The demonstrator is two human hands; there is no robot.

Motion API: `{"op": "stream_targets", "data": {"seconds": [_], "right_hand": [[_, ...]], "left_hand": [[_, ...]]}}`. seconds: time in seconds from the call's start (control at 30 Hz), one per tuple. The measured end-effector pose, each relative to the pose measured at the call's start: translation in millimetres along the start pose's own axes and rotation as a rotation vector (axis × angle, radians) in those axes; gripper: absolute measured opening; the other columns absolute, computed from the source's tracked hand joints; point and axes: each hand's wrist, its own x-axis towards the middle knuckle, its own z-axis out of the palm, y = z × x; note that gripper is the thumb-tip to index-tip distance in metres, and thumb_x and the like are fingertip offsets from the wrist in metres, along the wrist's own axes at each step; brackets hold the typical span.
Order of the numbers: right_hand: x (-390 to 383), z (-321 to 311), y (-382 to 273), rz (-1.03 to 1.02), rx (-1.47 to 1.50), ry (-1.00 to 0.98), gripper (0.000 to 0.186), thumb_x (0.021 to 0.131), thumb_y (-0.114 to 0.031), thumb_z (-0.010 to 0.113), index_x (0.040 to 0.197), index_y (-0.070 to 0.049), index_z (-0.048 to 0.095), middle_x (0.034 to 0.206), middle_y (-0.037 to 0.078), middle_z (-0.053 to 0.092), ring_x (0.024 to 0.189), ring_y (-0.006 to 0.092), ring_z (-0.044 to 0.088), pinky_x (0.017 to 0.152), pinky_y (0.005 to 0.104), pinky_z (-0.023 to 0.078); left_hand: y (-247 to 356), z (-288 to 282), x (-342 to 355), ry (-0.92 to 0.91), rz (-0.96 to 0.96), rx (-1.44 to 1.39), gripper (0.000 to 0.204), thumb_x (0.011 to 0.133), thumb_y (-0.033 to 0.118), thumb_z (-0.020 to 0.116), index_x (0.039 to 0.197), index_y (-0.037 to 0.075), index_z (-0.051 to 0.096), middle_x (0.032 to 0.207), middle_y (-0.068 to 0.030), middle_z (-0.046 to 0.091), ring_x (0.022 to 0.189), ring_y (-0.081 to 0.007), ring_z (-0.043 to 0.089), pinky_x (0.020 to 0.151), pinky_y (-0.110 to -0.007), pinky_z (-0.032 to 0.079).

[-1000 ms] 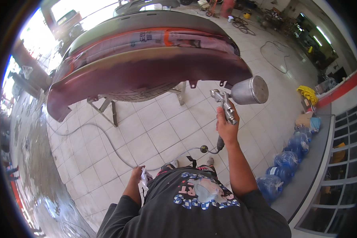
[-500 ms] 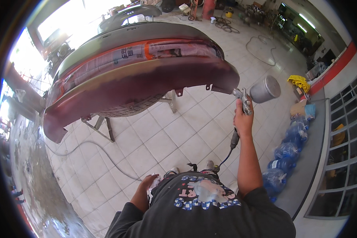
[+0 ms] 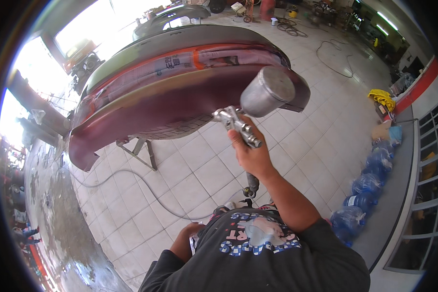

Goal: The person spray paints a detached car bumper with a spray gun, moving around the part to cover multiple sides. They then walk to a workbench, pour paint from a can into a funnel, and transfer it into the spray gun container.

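My right hand grips a silver spray gun with a round metal cup, held in front of a car bumper. The bumper is patchy maroon and tan below, dull green-grey above, with pink masking sheet and orange tape between. A tyre lies beneath it on a metal stand. The gun's hose runs down under my hand. Low by my waist, my left hand is closed on a white cloth, mostly hidden by my dark shirt.
A grey hose crosses the tiled floor. Along the right are wrapped blue bottles, a yellow cloth and a barred window. Behind stand another dark car part, coiled hoses and a red cylinder. A post rises at left.
My right hand with the spray gun first moved rightward past the bumper's end, then swung left to the front of its middle-right part. My left hand stays low with the cloth.
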Motion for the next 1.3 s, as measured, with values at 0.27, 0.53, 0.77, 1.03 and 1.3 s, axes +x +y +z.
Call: {"op": "stream_targets", "data": {"seconds": [0.27,0.53,0.77,1.03,1.3], "right_hand": [[20.2,-7.2,-15.3,0.066,0.037,-0.068,0.046,0.102,-0.036,0.069,0.138,-0.008,0.061,0.095,0.002,0.066,0.081,0.0098,0.058,0.075,0.0278,0.048],[34.9,-88.8,-15.1,0.276,-0.067,0.217,0.036,0.102,-0.038,0.068,0.124,-0.010,0.061,0.065,-0.004,0.048,0.043,0.0041,0.042,0.037,0.0252,0.036],[48.6,-162.5,-4.7,0.316,-0.215,0.391,0.037,0.100,-0.042,0.069,0.114,-0.009,0.062,0.067,-0.001,0.049,0.043,0.0069,0.041,0.036,0.0277,0.036],[76.9,-210.2,-29.8,0.332,-0.548,0.442,0.035,0.103,-0.044,0.063,0.116,-0.012,0.059,0.067,-0.001,0.048,0.042,0.0086,0.040,0.036,0.0298,0.036],[97.2,-113.7,-90.4,0.429,-0.291,0.063,0.040,0.101,-0.054,0.063,0.100,-0.015,0.054,0.064,-0.006,0.045,0.043,0.0037,0.038,0.040,0.0278,0.037]], "left_hand": [[-8.3,-9.4,0.8,-0.042,0.084,0.149,0.066,0.085,0.054,0.073,0.129,0.005,0.068,0.127,-0.0144,0.069,0.112,-0.0284,0.066,0.091,-0.045,0.053],[21.7,-16.6,30.0,-0.145,0.018,0.194,0.067,0.083,0.051,0.074,0.133,0.007,0.067,0.133,-0.0120,0.066,0.118,-0.0251,0.063,0.096,-0.042,0.052],[46.6,-23.9,30.5,-0.137,0.013,0.306,0.066,0.084,0.047,0.072,0.136,0.007,0.065,0.136,-0.0126,0.065,0.122,-0.0251,0.063,0.100,-0.042,0.052],[58.5,-14.9,11.0,-0.202,0.047,0.334,0.080,0.086,0.057,0.071,0.141,-0.001,0.058,0.146,-0.0184,0.058,0.132,-0.0291,0.058,0.105,-0.042,0.051],[23.9,2.7,43.4,-0.141,0.033,0.232,0.059,0.088,0.046,0.068,0.135,0.010,0.067,0.143,-0.0144,0.060,0.128,-0.0285,0.060,0.105,-0.041,0.050]]}}
